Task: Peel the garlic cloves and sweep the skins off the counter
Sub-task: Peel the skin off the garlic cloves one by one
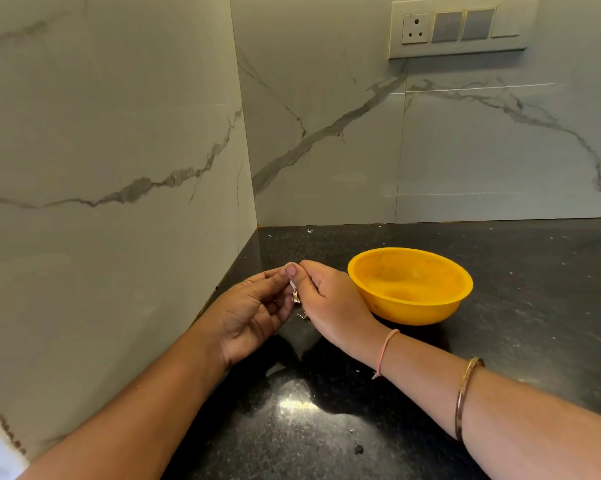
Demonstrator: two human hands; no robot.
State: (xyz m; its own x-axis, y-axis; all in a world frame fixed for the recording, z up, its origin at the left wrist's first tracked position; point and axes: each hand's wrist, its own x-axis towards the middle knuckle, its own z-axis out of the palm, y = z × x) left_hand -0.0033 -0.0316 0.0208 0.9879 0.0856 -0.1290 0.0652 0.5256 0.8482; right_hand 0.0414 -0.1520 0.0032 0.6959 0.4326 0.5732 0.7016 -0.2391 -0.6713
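Observation:
Both my hands meet above the black counter (326,427) near the corner. My left hand (254,313) and my right hand (330,299) pinch a small garlic clove (293,289) between their fingertips; a strip of papery skin hangs down from it. The clove is mostly hidden by my fingers. A tiny scrap of skin (303,316) lies on the counter just below the hands. A yellow bowl (409,285) stands right of my right hand; I see nothing inside it.
Marble walls close the counter at the left and at the back. A switch plate with a socket (458,29) hangs high on the back wall. Small flecks of skin (357,448) lie scattered on the counter.

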